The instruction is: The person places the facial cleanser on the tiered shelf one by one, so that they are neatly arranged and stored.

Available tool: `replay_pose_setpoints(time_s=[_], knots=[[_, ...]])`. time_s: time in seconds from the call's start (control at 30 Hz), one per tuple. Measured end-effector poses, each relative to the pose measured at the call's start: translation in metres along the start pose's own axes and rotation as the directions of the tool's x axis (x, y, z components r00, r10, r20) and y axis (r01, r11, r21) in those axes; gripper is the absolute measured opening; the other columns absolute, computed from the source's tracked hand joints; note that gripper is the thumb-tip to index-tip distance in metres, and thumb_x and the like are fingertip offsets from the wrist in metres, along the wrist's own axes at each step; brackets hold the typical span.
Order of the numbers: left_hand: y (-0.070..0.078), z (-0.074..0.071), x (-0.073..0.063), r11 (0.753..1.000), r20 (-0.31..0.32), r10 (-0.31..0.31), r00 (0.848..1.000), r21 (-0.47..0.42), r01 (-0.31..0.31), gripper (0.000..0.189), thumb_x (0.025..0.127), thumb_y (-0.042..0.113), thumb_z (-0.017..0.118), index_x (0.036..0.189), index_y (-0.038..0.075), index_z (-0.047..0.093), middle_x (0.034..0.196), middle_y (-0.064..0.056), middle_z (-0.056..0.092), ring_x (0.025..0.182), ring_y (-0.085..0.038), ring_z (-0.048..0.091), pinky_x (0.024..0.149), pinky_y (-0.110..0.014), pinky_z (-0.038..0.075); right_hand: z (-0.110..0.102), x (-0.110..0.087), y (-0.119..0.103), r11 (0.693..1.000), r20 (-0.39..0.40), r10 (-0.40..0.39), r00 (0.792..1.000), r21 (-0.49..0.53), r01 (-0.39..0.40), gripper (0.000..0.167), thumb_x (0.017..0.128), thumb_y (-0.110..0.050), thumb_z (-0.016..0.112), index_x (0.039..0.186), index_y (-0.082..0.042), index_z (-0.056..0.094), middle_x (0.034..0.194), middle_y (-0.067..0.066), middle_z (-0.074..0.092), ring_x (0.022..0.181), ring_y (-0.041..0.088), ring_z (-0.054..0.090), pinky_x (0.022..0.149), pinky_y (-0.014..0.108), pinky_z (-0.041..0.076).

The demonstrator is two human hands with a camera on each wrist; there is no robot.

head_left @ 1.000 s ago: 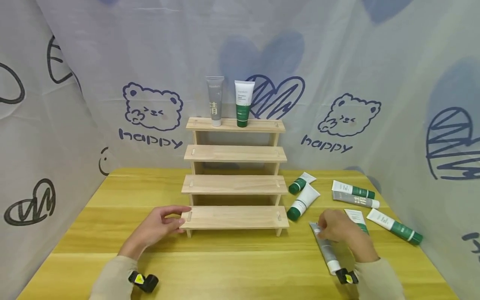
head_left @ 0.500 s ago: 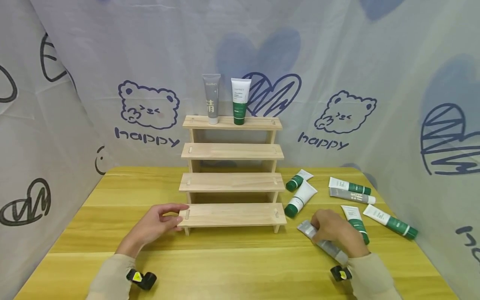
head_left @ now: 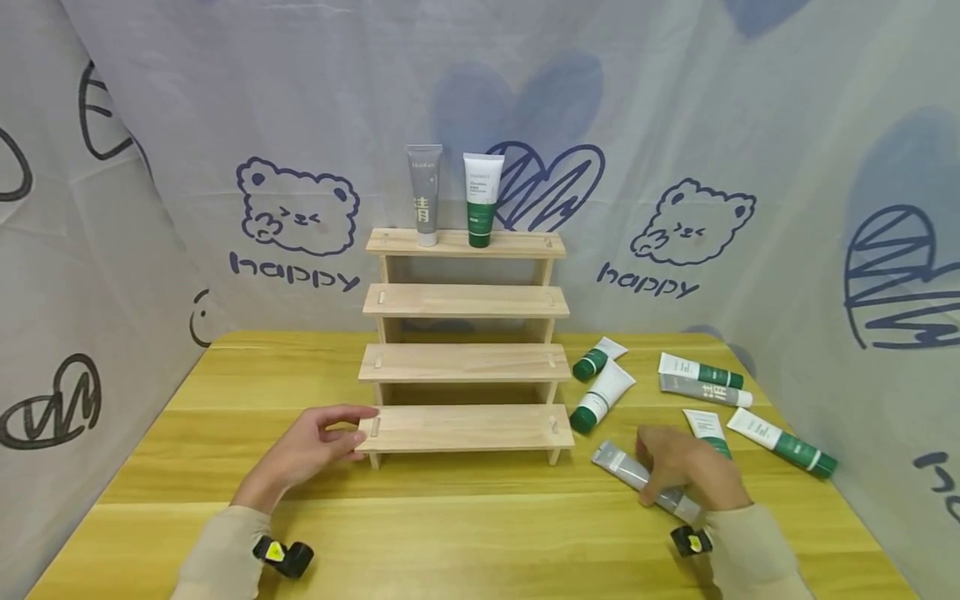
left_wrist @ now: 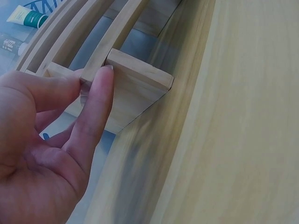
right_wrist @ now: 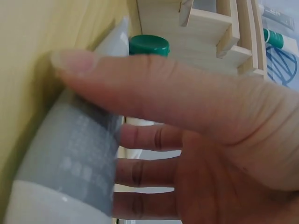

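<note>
My left hand [head_left: 303,454] pinches the left end of the lowest step of a four-step wooden display stand [head_left: 465,429]. In the left wrist view, its thumb and finger [left_wrist: 96,105] meet at the board's corner. My right hand [head_left: 693,467] is over a grey squeeze tube [head_left: 621,465] lying slantwise on the table, right of the stand. Close up, the thumb [right_wrist: 117,81] crosses the grey tube [right_wrist: 70,144] and the other fingers curl along its far side. A grey tube [head_left: 425,196] and a white-and-green tube [head_left: 482,200] stand upright, caps down, on the top step.
Several white-and-green tubes lie right of the stand, among them one tube [head_left: 603,396] close beside it and one tube [head_left: 783,443] near the right edge. Another grey tube [head_left: 705,390] lies behind. A printed curtain [head_left: 300,83] encloses the wooden table [head_left: 450,533].
The grey tube under my right hand has turned, its flat end swinging left. My right hand moved left with it, then slightly back right along it. My left hand keeps its hold.
</note>
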State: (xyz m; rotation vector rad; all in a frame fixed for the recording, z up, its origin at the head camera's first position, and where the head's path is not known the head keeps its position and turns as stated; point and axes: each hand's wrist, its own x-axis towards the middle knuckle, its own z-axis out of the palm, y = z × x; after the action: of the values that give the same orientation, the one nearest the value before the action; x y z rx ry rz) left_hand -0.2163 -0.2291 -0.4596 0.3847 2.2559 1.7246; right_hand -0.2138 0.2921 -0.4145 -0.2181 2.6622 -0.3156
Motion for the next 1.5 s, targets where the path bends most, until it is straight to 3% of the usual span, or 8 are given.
replay_pose_setpoints(time_s=[0.2, 0.53, 0.87, 1.2, 1.5], knots=[[0.000, 0.000, 0.000, 1.000, 0.004, 0.009, 1.000, 0.002, -0.009, 0.044, 0.103, 0.007, 0.062, 0.144, -0.003, 0.055, 0.157, -0.031, 0.041, 0.114, -0.022, 0.071, 0.089, -0.031, 0.064, 0.000, -0.001, 0.005, 0.996, 0.024, -0.012, 1.000, 0.091, 0.009, 0.046, 0.070, -0.007, 0.091, 0.102, -0.009, 0.058, 0.095, 0.004, 0.058, 0.084, 0.021, 0.051, 0.071, 0.031, 0.044], [-0.002, 0.000, -0.002, 1.000, 0.008, 0.013, 1.000, -0.009, -0.013, 0.044, 0.103, 0.009, 0.063, 0.145, -0.003, 0.055, 0.157, -0.032, 0.041, 0.112, -0.017, 0.072, 0.089, -0.031, 0.064, -0.003, 0.000, 0.011, 0.995, 0.012, -0.070, 0.997, 0.067, 0.069, 0.038, 0.071, -0.006, 0.083, 0.101, -0.012, 0.062, 0.096, 0.004, 0.062, 0.084, 0.020, 0.055, 0.072, 0.032, 0.049], [-0.004, 0.001, -0.001, 1.000, 0.018, 0.028, 0.999, -0.012, -0.028, 0.045, 0.102, 0.008, 0.062, 0.145, -0.004, 0.053, 0.157, -0.033, 0.039, 0.112, -0.017, 0.072, 0.090, -0.031, 0.064, -0.005, 0.001, 0.013, 0.989, -0.035, -0.135, 0.990, 0.060, 0.137, 0.041, 0.070, -0.002, 0.077, 0.109, -0.008, 0.068, 0.091, 0.003, 0.063, 0.081, 0.019, 0.053, 0.070, 0.032, 0.048], [-0.001, -0.002, 0.000, 1.000, 0.002, 0.015, 1.000, -0.002, -0.015, 0.044, 0.103, 0.008, 0.062, 0.145, -0.003, 0.054, 0.157, -0.031, 0.041, 0.115, -0.021, 0.071, 0.089, -0.031, 0.064, -0.017, -0.003, 0.013, 0.951, -0.064, -0.286, 0.956, 0.105, 0.291, 0.033, 0.079, -0.003, 0.079, 0.110, -0.008, 0.074, 0.106, 0.004, 0.075, 0.091, 0.016, 0.064, 0.079, 0.036, 0.057], [-0.002, -0.001, -0.001, 1.000, 0.013, 0.023, 1.000, -0.015, -0.023, 0.045, 0.102, 0.009, 0.063, 0.144, -0.004, 0.054, 0.158, -0.033, 0.039, 0.111, -0.016, 0.072, 0.090, -0.031, 0.064, -0.019, -0.003, 0.020, 0.898, -0.123, -0.409, 0.904, 0.122, 0.423, 0.029, 0.083, -0.008, 0.081, 0.111, -0.008, 0.073, 0.103, 0.002, 0.077, 0.089, 0.010, 0.067, 0.077, 0.029, 0.058]])
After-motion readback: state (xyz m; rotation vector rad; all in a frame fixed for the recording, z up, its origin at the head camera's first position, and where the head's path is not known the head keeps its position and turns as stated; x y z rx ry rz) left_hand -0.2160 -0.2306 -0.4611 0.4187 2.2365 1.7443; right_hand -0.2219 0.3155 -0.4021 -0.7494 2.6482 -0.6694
